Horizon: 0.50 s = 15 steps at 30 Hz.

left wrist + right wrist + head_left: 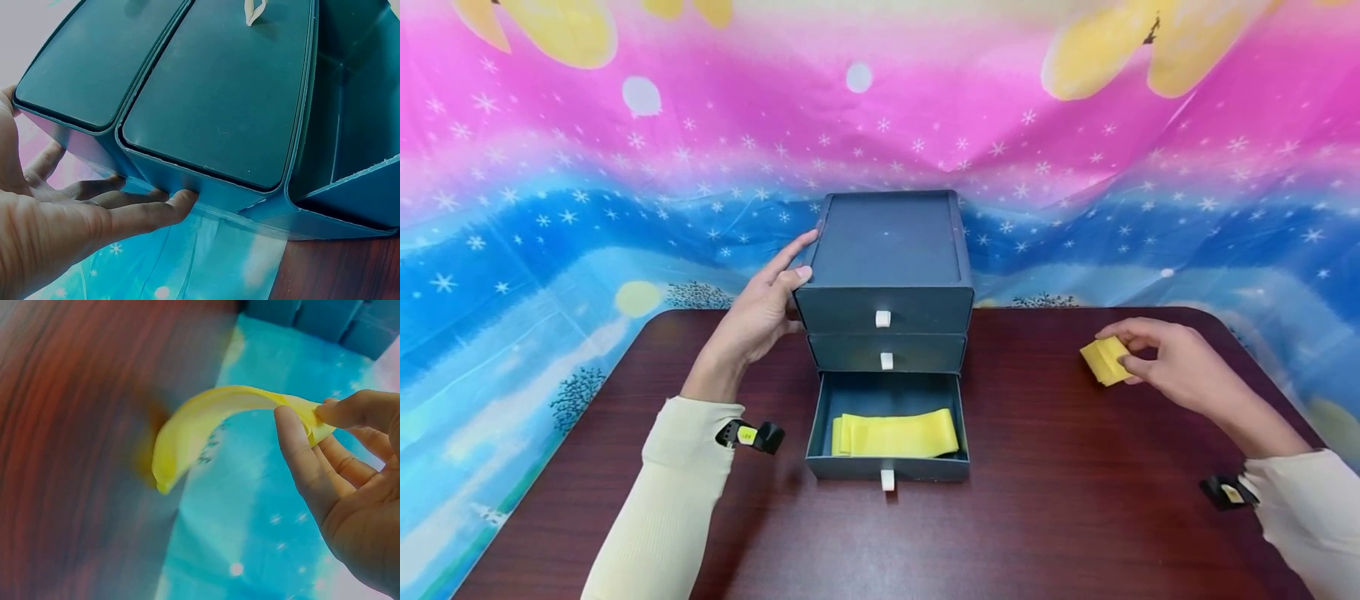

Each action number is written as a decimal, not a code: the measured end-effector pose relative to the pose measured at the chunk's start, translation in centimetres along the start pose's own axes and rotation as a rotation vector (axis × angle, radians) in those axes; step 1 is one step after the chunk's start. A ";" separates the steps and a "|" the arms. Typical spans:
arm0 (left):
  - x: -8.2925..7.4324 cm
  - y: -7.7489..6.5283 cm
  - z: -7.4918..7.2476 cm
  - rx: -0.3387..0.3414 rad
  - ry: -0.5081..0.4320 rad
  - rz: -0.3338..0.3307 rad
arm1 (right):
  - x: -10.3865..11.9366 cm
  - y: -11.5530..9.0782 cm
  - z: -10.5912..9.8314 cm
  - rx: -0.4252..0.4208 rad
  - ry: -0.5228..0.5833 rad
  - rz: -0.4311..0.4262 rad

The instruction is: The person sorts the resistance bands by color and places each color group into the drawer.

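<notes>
A dark grey desktop drawer unit [887, 242] stands in the middle, its bottom drawer [850, 470] pulled out and two upper drawers closed. Inside that drawer lies a folded yellow strip [897, 435]. Against the unit's left side rests my left hand [752, 315], fingers extended along the wall and thumb by the upper front edge; the left wrist view shows these fingers [150, 212] touching the side. Off to the right, my right hand [1180, 367] pinches a second yellow strip [187, 434] between thumb and fingers. It bends in an arc, its far end close to the tabletop.
Each drawer has a small white pull tab, such as the top one [883, 319]. The dark red wooden table [1045, 533] has rounded far corners. Behind it hangs a pink and blue patterned cloth [715, 167]. A small black device [763, 435] sits at the left wrist.
</notes>
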<state>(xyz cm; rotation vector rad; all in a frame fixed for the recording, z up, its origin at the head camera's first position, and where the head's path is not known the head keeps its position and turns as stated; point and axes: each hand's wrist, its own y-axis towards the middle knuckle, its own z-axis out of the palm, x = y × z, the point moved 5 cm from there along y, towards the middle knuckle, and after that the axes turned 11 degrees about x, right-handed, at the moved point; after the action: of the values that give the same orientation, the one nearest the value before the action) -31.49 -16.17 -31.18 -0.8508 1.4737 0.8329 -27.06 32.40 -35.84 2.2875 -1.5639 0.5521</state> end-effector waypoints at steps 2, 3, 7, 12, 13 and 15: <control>0.0 0.0 0.0 -0.002 0.001 0.000 | 0.8 -0.1 -0.2 -0.008 0.018 -0.009; 0.0 0.0 0.0 -0.002 -0.001 0.001 | 1.2 -0.1 -0.3 -0.009 0.028 -0.014; 0.0 0.0 -0.1 0.003 0.000 0.005 | 2.7 -0.2 -0.6 -0.011 0.035 -0.019; 0.1 0.0 -0.1 0.005 0.004 0.004 | 4.4 -0.5 -1.0 -0.011 0.055 -0.023; 0.1 0.0 -0.1 0.005 0.003 0.004 | 4.8 -0.5 -1.0 -0.013 0.066 -0.026; 0.1 0.0 -0.1 0.003 0.000 0.004 | 5.5 -0.6 -1.2 -0.012 0.093 -0.028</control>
<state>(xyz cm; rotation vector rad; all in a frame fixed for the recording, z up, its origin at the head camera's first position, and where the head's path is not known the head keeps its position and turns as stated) -31.49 -16.25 -31.24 -0.8464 1.4768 0.8330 -24.83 28.72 -32.21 2.2376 -1.4850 0.6308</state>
